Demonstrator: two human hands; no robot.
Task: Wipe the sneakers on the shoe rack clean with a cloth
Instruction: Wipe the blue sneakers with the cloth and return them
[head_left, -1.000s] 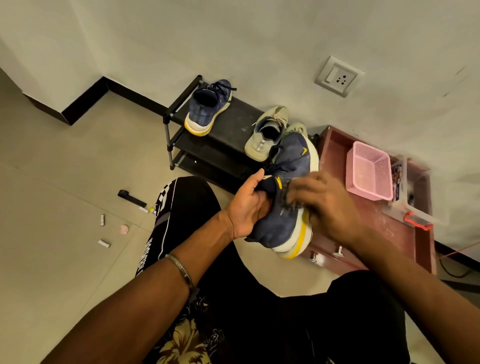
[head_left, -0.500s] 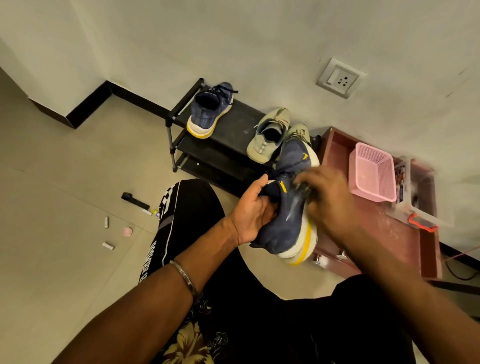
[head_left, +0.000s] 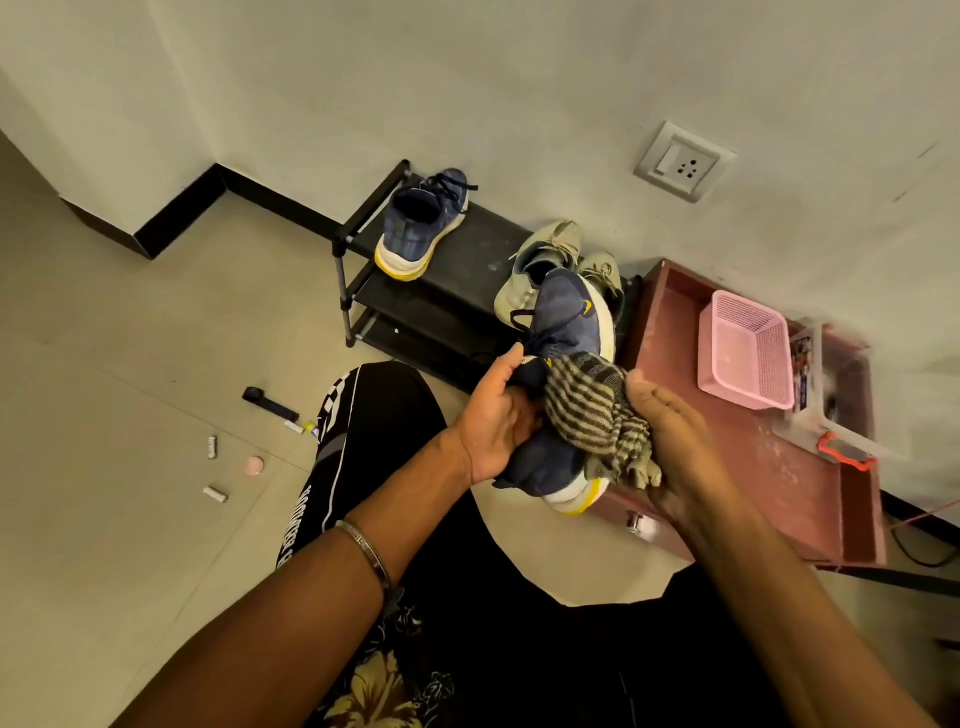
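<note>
Very little here can actually be read. The blue sneaker (head_left: 563, 332) carries a small yellow mark on its side — a logo of some sort, too small to name the brand. White lettering runs down the black trouser leg (head_left: 332, 467) beside a white stripe, but the letters are sideways and blurred, so no word comes clear. A printed card or packet (head_left: 802, 364) stands next to the pink basket (head_left: 745, 348) — pictures and print on it, nothing legible. No numbers or signs show anywhere else.
</note>
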